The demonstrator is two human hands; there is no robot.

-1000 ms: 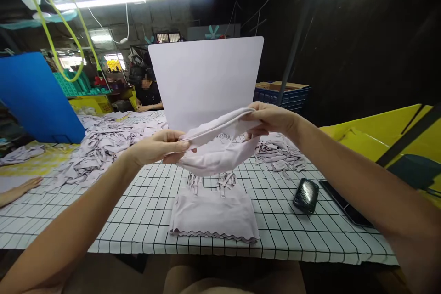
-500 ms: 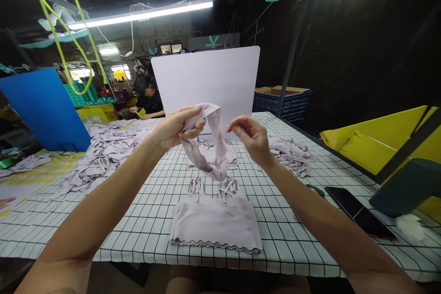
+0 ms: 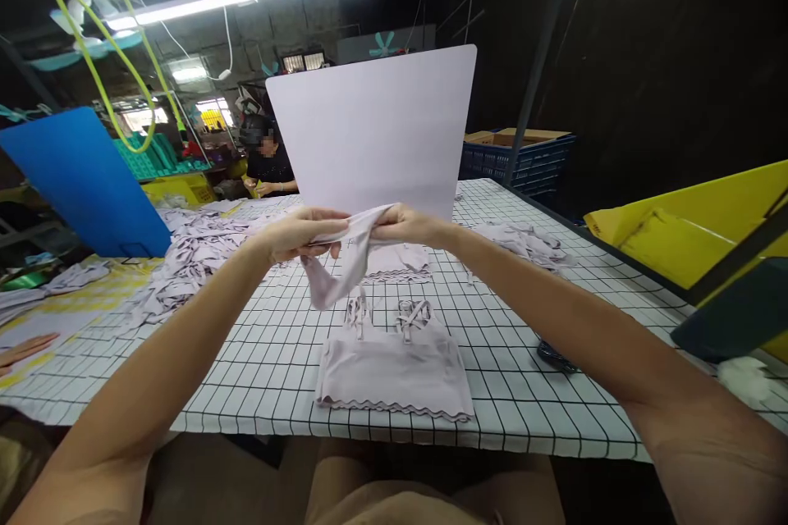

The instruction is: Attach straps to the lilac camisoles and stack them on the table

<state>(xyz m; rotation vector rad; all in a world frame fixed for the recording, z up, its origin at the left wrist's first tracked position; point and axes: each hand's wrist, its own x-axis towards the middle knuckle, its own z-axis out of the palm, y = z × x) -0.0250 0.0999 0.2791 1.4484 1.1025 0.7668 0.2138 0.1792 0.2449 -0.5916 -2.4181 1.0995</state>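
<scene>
My left hand [image 3: 308,233] is closed on one side of a pale lilac garment [image 3: 354,267], held up above the table. The fingers of my right hand [image 3: 410,226] pinch the same garment's upper edge from the other side. A twisted loop of its cloth hangs down below my hands. Beneath it, near the table's front edge, lies a neat stack of lilac strappy tops [image 3: 394,373] with wavy hems, straps pointing away from me. Behind the held garment is another flat lilac pile [image 3: 400,260], partly hidden by my hands.
A white board [image 3: 375,131] stands at the back of the checked tablecloth [image 3: 264,377]. Heaps of lilac garments lie left [image 3: 185,262] and right [image 3: 523,244]. A blue board [image 3: 86,184] stands at left. A co-worker [image 3: 268,160] sits behind; another person's hand [image 3: 28,351] rests at far left.
My right hand has moved left and taken hold of the garment, which my left hand still grips. The garment is now stretched between both hands. The view has tilted down.
</scene>
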